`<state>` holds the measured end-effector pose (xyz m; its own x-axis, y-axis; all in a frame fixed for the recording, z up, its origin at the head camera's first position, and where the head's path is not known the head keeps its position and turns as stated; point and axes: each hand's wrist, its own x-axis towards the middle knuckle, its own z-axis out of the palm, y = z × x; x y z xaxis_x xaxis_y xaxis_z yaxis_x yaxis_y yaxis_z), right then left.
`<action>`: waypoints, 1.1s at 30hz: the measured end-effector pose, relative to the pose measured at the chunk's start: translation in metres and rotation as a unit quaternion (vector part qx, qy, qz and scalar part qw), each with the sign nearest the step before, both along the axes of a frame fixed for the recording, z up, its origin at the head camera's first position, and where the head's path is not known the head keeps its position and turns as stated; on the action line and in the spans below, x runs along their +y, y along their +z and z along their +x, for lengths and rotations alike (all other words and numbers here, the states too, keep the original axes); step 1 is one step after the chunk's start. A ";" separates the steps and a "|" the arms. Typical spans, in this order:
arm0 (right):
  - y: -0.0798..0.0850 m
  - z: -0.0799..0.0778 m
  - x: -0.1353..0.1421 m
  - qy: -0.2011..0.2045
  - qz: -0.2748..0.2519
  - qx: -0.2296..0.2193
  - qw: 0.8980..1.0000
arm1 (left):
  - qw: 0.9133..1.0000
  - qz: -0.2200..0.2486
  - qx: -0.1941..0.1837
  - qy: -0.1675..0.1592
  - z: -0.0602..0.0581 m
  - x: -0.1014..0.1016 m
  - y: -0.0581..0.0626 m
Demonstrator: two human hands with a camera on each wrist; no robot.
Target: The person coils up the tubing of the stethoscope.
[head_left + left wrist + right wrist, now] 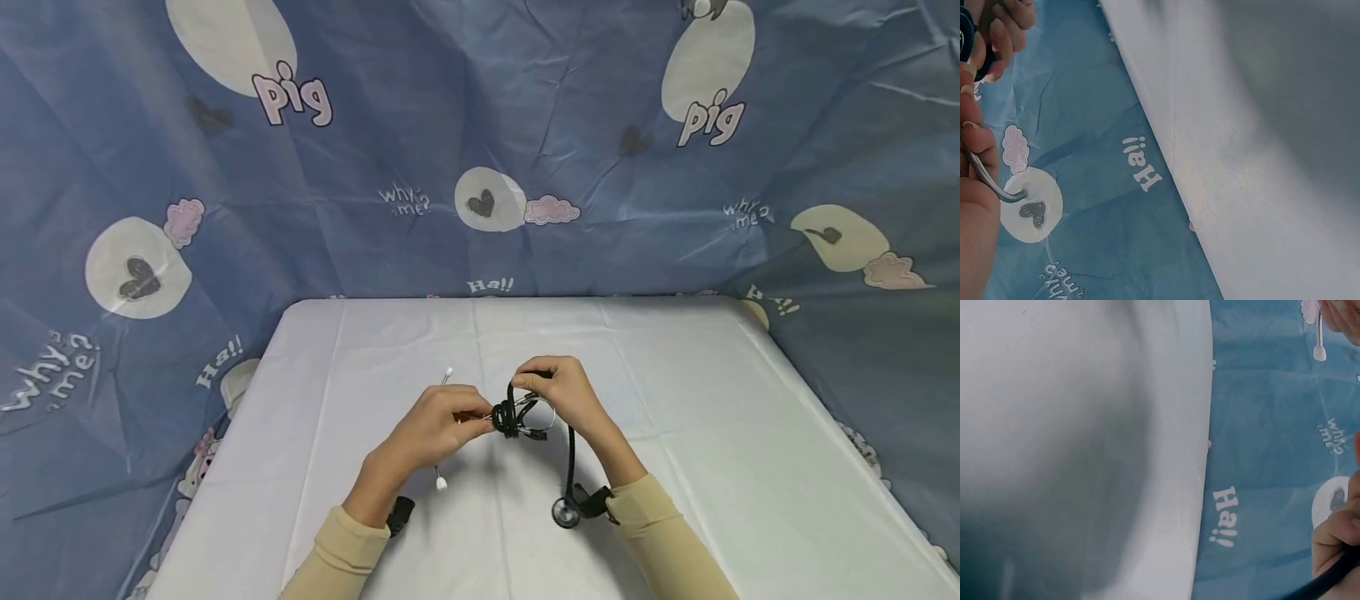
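Note:
A stethoscope [506, 419] is held above the middle of the table, its black tubing wound in several turns around the metal ear tubes. My left hand [442, 421] grips the ear tubes just left of the coil. White ear tips [441, 482] stick out on both sides of that hand. Pinched between thumb and fingers of my right hand [566, 387] is the tubing at the upper right of the coil. From there the tubing hangs down to the round chest piece [566, 512]. In the left wrist view, a curved metal ear tube [991, 184] passes by the left fingers.
A white-covered table [375, 333] spreads under both hands. Behind it hangs a blue printed cloth [615, 250], which also runs along the table's sides. Black wrist straps [401, 515] show near both sleeves, the right one beside the chest piece.

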<state>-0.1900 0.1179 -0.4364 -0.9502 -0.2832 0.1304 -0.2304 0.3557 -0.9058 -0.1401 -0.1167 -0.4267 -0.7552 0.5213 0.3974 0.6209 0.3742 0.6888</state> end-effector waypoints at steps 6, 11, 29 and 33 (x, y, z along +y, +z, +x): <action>-0.004 0.001 -0.002 -0.009 -0.017 -0.037 0.999 | 0.999 0.020 0.018 0.021 0.000 0.002 -0.003; -0.008 0.005 -0.001 -0.005 -0.050 -0.031 0.998 | 0.997 0.048 0.042 0.033 -0.001 0.003 -0.005; -0.017 0.019 -0.004 0.006 -0.092 -0.074 0.993 | 0.989 0.085 0.029 0.118 -0.001 0.007 -0.008; -0.016 0.022 -0.005 0.023 -0.096 -0.071 0.993 | 0.987 0.084 0.015 0.137 -0.001 0.007 -0.008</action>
<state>-0.1676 0.1131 -0.4526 -0.9493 -0.3100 0.0512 -0.1068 0.1649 -0.9805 -0.1414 -0.1100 -0.4351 -0.8453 0.2237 0.4852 0.5331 0.4128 0.7385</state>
